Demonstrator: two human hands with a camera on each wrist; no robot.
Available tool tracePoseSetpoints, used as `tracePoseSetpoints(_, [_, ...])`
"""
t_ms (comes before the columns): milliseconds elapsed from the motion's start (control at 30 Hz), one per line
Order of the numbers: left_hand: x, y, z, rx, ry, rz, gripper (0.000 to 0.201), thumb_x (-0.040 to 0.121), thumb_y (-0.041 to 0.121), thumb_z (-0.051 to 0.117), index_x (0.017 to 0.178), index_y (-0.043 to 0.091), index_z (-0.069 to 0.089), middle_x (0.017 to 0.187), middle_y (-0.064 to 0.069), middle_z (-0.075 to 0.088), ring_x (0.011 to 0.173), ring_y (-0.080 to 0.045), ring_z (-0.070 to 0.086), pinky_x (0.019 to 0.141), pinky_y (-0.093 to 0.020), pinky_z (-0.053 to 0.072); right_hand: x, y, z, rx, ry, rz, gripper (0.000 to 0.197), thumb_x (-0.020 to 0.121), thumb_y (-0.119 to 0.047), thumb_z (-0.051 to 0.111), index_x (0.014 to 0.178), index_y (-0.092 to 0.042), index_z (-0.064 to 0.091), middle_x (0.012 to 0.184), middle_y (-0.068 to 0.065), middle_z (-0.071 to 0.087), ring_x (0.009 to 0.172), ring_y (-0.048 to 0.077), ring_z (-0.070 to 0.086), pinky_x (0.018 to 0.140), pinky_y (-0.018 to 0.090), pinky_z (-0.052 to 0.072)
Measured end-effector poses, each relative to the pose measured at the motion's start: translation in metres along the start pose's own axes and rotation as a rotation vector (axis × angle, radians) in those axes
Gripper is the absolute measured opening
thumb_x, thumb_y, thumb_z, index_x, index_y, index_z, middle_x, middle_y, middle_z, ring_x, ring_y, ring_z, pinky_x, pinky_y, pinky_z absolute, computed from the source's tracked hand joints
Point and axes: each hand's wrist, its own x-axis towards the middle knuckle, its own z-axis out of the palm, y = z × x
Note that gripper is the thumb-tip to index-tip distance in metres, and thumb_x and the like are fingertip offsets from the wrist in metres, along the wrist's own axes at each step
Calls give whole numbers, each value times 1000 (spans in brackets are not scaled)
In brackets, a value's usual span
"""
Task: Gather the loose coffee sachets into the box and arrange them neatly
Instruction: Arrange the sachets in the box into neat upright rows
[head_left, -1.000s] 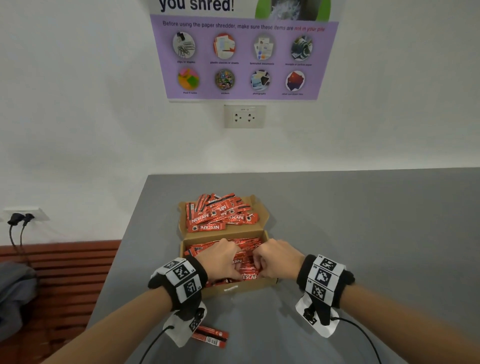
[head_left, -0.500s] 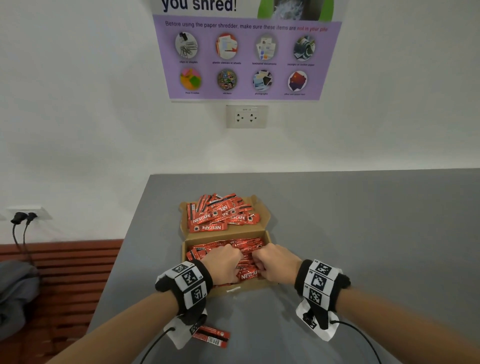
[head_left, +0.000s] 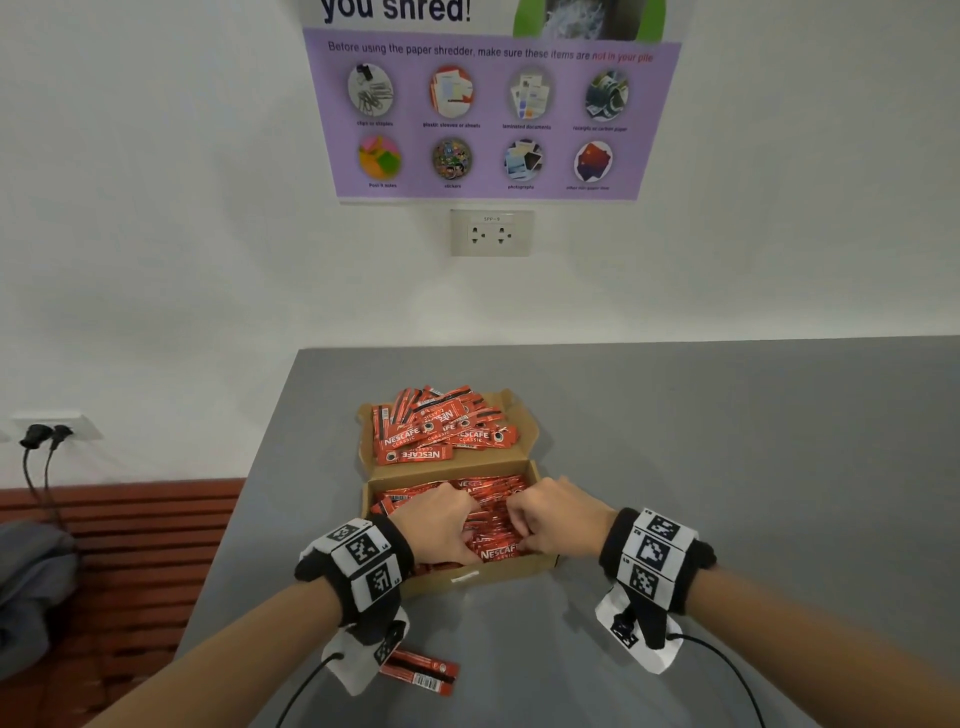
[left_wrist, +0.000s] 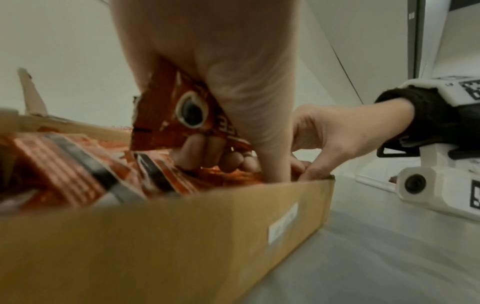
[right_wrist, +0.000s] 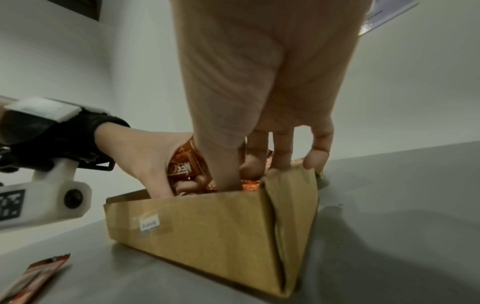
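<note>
Both hands are working inside the box, which is sitting at the near-left part of the grey surface.

Left hand: grip is clenched round a bundle of red sachets, thumb pressing down near the front wall. Right hand: fingers curled into the sachets in the box, thumb inside the front wall; whether it is pinching any sachet, I cannot tell.

Change against 1 s and 0.5 s ago: knuckles are staying close together over the near half of the box, sliding only slightly; no sachet is leaving or entering. Judgement: this is squaring-up of the stack, not gathering.

Where the task's things are lying:
- box tray: packed, hands on top.
- open lid flap at 12 o'clock of the tray: a loose heap of sachets, unsorted.
- 2 stray sachets on the surface at 6 o'clock, partly under the left wrist camera.

Judgement: the lid heap and strays are still waiting to be moved in, so the task is partway along.
</note>
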Motion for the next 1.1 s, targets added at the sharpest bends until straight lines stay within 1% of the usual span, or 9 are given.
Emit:
tracePoseSetpoints(133, [-4, -2, -15, -49, 87, -2, 17, 84, 25, 64, 70, 22, 53, 71, 6, 60, 63, -12, 60, 55, -16, 43, -8, -11, -8, -18, 198, -41, 19, 88, -35, 59, 78, -22, 49, 78, -12, 52, 72, 4, 43, 71, 22, 29])
tracePoseSetpoints(200, [-8, -9, -20, -47, 188, -31, 3, 88, 22, 60, 87, 19, 61, 83, 5, 65, 71, -8, 62, 61, -18, 51, -15, -27, -7, 27, 272, -145, 21, 90, -35, 56, 79, -18, 56, 78, -9, 55, 71, 4, 45, 67, 17, 30])
tracePoseSetpoints(267, [-11, -18, -22, 1, 285, -94, 18, 90, 26, 58, 106, 17, 61, 99, 4, 65, 84, -7, 62, 75, -21, 54, -18, -48, 3, 88, 138, -277, 21, 92, -30, 55, 86, -11, 63, 86, 1, 63, 74, 10, 55, 69, 16, 39])
tracePoseSetpoints(433, [-16, -28, -22, 65, 301, -166, 32, 91, 28, 56, 120, 15, 55, 117, -1, 59, 102, -14, 59, 84, -23, 50, -6, -86, 48, -17, -166, -384, 37, 90, -35, 58, 102, 0, 60, 95, 17, 61, 82, 30, 58, 71, 41, 50])
tracePoseSetpoints(533, [-19, -30, -20, 69, 278, -194, 34, 89, 25, 57, 122, 16, 54, 120, -4, 59, 105, -20, 59, 88, -33, 51, 2, -95, 60, -76, -181, -374, 44, 85, -39, 63, 101, 1, 55, 99, 18, 58, 82, 31, 56, 66, 38, 45])
tracePoseSetpoints(700, [-25, -30, -16, -20, 267, -140, 38, 90, 22, 58, 127, 18, 51, 122, 1, 59, 106, -12, 59, 88, -23, 49, 5, -96, 62, -32, -183, -361, 27, 88, -28, 60, 94, -2, 59, 95, 16, 61, 82, 31, 58, 71, 41, 49])
tracePoseSetpoints(900, [-38, -26, -32, -298, 323, -175, 15, 95, 24, 52, 99, 12, 61, 89, 2, 69, 74, -5, 66, 64, -17, 54, -4, -59, 23, 295, 73, -229, 11, 88, -12, 54, 78, -10, 56, 77, 5, 61, 65, 15, 56, 65, 28, 50])
tracePoseSetpoints(1000, [-39, -8, -38, -588, 262, -148, 24, 93, 33, 52, 89, 11, 61, 67, 2, 68, 53, -2, 63, 48, -12, 45, -5, -32, 3, 178, 273, -197, 16, 85, -6, 54, 73, -14, 46, 75, 2, 55, 64, 15, 50, 61, 28, 44])
tracePoseSetpoints(1100, [-31, 6, -36, -730, 247, -123, 22, 91, 30, 56, 92, 9, 63, 63, 0, 66, 41, -1, 53, 43, -12, 38, -5, -23, -4, 13, 301, -205, 20, 84, -9, 55, 75, -18, 39, 75, 2, 50, 65, 19, 48, 59, 34, 43])
